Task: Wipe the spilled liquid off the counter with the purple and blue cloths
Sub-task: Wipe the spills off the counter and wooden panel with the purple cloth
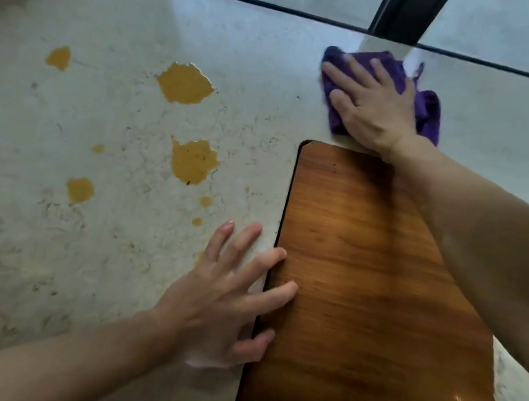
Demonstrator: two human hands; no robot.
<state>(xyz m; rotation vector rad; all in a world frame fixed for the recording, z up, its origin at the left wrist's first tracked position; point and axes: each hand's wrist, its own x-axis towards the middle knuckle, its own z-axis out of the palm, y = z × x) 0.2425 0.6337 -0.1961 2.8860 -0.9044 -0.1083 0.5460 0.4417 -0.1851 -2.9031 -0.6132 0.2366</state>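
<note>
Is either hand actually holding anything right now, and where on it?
Nothing is gripped. The right hand presses flat on the middle of the purple cloth, fingers straight. The left hand rests spread across the wooden board's left edge.

Open table on the left, board and arms crowding the right

The pale table (91,259) lies flat and open across its left and middle, marked only by orange spilled liquid (184,83) in scattered puddles that raise no barrier to a passing hand. The wooden board (378,305) fills the right near side; the left hand (227,295) rests with straight fingers across its left edge, and the right forearm crosses above its far corner. Beyond the board, the right hand (372,103) lies flat on the purple cloth (429,115), close to the window frame (407,11) that bounds the table's far edge.
</note>
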